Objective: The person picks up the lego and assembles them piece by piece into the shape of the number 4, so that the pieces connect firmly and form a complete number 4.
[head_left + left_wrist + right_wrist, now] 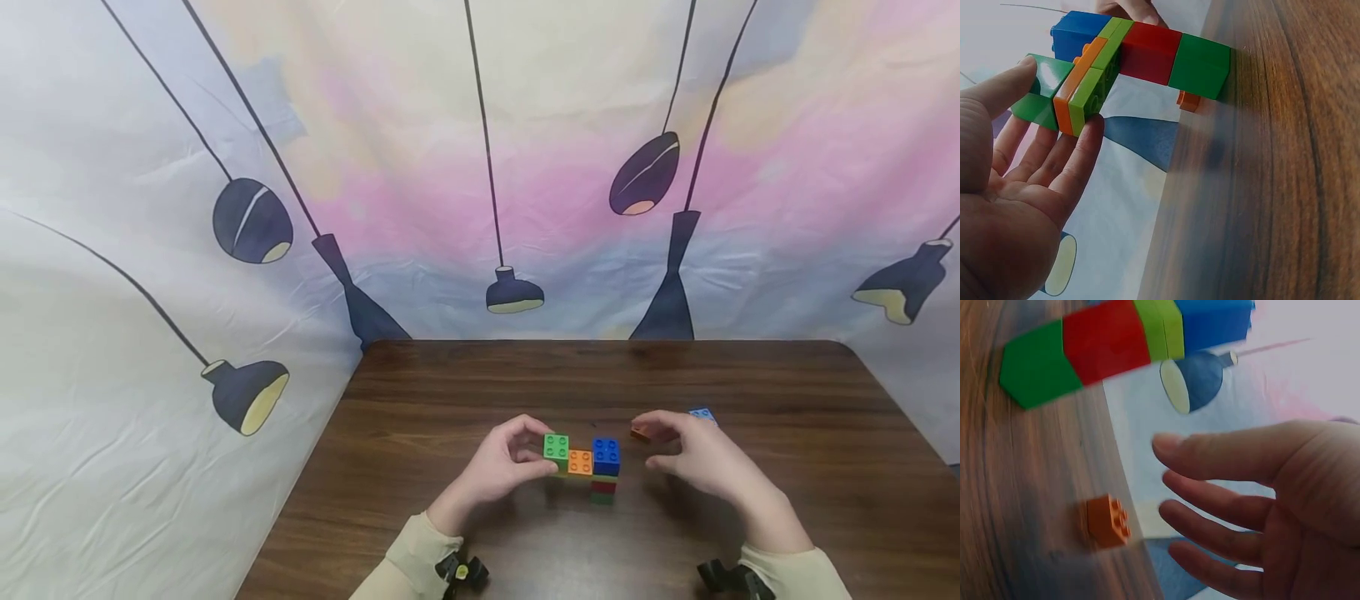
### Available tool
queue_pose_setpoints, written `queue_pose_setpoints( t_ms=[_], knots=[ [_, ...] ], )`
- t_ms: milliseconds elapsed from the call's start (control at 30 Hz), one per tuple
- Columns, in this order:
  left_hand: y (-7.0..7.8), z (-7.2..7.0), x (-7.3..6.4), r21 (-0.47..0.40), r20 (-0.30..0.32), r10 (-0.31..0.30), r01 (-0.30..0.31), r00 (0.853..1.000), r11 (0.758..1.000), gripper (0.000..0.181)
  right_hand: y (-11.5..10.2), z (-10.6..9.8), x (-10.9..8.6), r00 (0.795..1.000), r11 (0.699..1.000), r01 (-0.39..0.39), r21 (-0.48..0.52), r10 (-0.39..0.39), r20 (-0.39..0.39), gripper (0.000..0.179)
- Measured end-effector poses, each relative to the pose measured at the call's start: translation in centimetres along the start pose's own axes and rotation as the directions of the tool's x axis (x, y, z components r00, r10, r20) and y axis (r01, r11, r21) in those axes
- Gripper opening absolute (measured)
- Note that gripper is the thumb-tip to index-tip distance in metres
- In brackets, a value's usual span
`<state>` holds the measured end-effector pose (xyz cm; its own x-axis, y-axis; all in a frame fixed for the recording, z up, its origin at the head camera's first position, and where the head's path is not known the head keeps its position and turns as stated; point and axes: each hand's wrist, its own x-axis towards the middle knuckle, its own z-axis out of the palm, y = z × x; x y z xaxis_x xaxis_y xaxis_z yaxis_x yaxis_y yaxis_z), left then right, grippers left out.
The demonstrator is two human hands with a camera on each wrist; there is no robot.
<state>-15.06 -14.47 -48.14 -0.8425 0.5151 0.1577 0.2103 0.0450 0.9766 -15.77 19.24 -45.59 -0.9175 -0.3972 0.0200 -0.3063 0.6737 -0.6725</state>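
My left hand [502,462] pinches the bright green brick [556,447] at the left end of a toy-brick build, thumb in front and fingers behind. Beside that brick sits an orange brick [580,462], and a dark blue brick [606,456] tops the right end. A long lime brick [1093,94] runs beneath them. Under the blue end, a red brick [1150,53] and a dark green brick [1200,65] form a column standing on the table. My right hand [1241,487] holds nothing, its fingers loosely bent and apart. Near its fingertips lies a loose orange brick [1105,522], studs showing.
A light blue brick [702,413] lies beyond my right hand, partly hidden by it. The brown wooden table [465,375] ends at a cloth backdrop [420,167] printed with hanging lamps. Each wrist wears a dark strap-on camera mount [461,573].
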Motion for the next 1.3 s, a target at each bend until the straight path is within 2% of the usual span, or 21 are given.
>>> queue_pose_setpoints(
  t_ms=[133,267,600,833,1100,1300],
  knots=[
    [-0.1,0.0,0.2,-0.009,0.000,0.002,-0.002,1.000,1.000,0.035,1.4,-0.7,0.0,0.994,0.998,-0.047,-0.045,0.043,-0.096,0.049],
    [-0.2,-0.1,0.2,-0.006,0.002,0.000,0.000,1.000,1.000,0.035,2.3,-0.5,0.2,0.989,0.996,-0.064,-0.067,0.054,-0.140,0.048],
    [0.2,-0.3,0.3,0.025,0.001,0.017,-0.017,1.000,1.000,0.036,2.5,2.6,1.7,0.989,0.994,-0.063,-0.087,0.051,-0.136,0.060],
    [0.0,-0.1,0.1,0.018,0.005,0.000,0.000,1.000,1.000,0.036,2.9,4.2,1.9,0.990,0.988,-0.073,-0.138,0.055,-0.129,0.064],
    [0.0,0.0,0.0,0.003,0.004,-0.039,0.039,0.999,0.999,0.036,2.8,4.5,1.9,0.987,0.987,-0.089,-0.136,0.069,-0.145,0.048],
    [0.1,-0.1,0.1,0.012,0.006,-0.035,0.035,0.999,0.999,0.037,2.7,4.3,2.1,0.985,0.984,-0.084,-0.155,0.059,-0.161,0.037]
  ],
)
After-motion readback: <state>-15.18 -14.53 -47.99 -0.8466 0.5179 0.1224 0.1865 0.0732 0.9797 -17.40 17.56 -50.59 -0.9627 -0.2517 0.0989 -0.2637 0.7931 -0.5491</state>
